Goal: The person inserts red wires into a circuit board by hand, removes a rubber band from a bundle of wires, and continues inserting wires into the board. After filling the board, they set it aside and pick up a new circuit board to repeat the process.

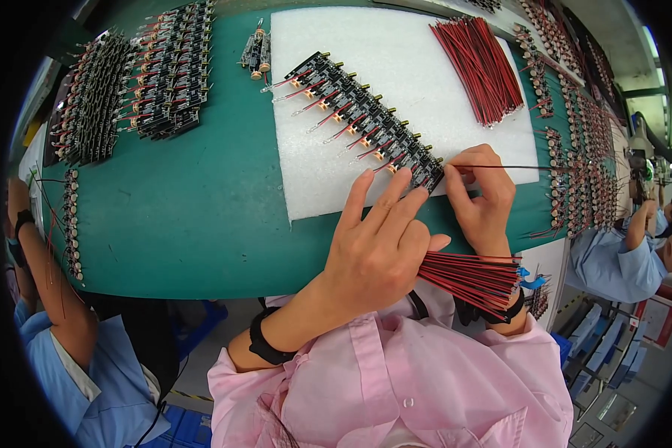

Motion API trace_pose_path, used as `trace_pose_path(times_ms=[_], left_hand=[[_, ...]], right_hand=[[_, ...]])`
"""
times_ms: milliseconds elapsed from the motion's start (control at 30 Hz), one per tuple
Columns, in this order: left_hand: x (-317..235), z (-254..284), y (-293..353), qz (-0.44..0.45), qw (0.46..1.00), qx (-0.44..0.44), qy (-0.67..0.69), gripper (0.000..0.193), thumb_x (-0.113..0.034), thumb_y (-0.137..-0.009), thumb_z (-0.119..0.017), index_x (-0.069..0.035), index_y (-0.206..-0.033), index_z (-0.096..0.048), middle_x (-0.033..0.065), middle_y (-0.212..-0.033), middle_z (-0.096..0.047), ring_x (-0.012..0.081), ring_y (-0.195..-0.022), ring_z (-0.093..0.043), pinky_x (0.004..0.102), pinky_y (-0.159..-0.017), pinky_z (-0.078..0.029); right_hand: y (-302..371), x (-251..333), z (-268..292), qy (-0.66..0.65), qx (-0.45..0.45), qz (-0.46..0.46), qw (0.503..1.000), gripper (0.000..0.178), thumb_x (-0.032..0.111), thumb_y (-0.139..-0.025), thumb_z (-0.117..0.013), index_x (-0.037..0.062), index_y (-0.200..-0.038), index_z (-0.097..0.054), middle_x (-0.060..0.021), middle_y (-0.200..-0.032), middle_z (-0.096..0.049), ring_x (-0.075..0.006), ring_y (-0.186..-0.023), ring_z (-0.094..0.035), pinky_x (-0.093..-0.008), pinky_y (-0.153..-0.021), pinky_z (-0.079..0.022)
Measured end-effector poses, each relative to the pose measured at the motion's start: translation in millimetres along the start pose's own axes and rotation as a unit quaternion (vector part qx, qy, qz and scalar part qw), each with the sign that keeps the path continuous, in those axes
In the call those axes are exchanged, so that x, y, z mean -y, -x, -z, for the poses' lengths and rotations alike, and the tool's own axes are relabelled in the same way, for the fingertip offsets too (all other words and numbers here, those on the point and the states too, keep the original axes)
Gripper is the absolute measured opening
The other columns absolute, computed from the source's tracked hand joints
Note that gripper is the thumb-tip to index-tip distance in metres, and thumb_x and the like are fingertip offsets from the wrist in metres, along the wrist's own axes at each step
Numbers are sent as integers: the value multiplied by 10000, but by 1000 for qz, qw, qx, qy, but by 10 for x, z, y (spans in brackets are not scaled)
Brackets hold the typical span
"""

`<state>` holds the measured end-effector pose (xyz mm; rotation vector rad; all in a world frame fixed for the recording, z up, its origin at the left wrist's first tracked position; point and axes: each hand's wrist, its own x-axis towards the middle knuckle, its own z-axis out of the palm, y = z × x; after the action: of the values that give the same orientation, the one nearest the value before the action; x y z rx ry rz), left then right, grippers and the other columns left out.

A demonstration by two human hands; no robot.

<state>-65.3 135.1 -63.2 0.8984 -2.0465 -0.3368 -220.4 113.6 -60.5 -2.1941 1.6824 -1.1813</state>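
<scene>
A slanted row of small black circuit boards (pixel 373 119) with short red leads and clear-tipped parts lies on a white foam sheet (pixel 500 153). My left hand (pixel 381 243) is over its near end, several fingers stretched toward the boards. A bundle of red and black wires (pixel 467 282) comes out narrowed from under that palm and fans across my right wrist; the palm seems to hold it, though the grip is hidden. Thumb and forefinger of my right hand (pixel 481 190) pinch a thin dark wire (pixel 534 167) beside the last board. The wire runs off to the right.
More red and black wires (pixel 478 71) lie on the foam's far right. Stacked boards (pixel 168 71) fill the green mat's (pixel 179 224) far left, and small parts (pixel 257 52) sit by the foam. Rows of assemblies (pixel 575 149) line the right. Co-workers sit left (pixel 89 358) and right (pixel 612 261).
</scene>
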Motion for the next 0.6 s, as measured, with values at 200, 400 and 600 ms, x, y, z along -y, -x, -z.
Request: trace_pose_path(times_ms=[200, 400, 600], left_hand=[[-8, 15, -11, 13, 1000, 13, 18, 265, -147, -711, -575, -31, -543, -407, 161, -901, -564, 312, -965, -508, 480, -886, -268], [-6, 31, -23, -2, 1000, 7, 4, 309, -214, -753, -542, -23, -538, -430, 171, -860, -563, 317, -922, -522, 487, -852, -308], [1, 2, -9, -4, 1000, 8, 1, 298, -210, -756, -539, -22, -550, -434, 170, -861, -562, 317, -923, -522, 488, -858, -300]], right_hand=[[-10, -5, 20, -6, 18, -13, 1000, 100, -30, -624, -575, 29, -687, -525, -76, -648, -500, -232, -633, -458, -301, -568, -361], [-8, 3, 26, -14, 16, -27, 999, 83, -24, -638, -574, 19, -688, -524, -77, -649, -500, -226, -628, -458, -298, -563, -361], [8, -20, -4, -24, 3, -18, 1000, 83, -26, -638, -574, 20, -690, -528, -76, -651, -503, -218, -623, -464, -299, -562, -360]])
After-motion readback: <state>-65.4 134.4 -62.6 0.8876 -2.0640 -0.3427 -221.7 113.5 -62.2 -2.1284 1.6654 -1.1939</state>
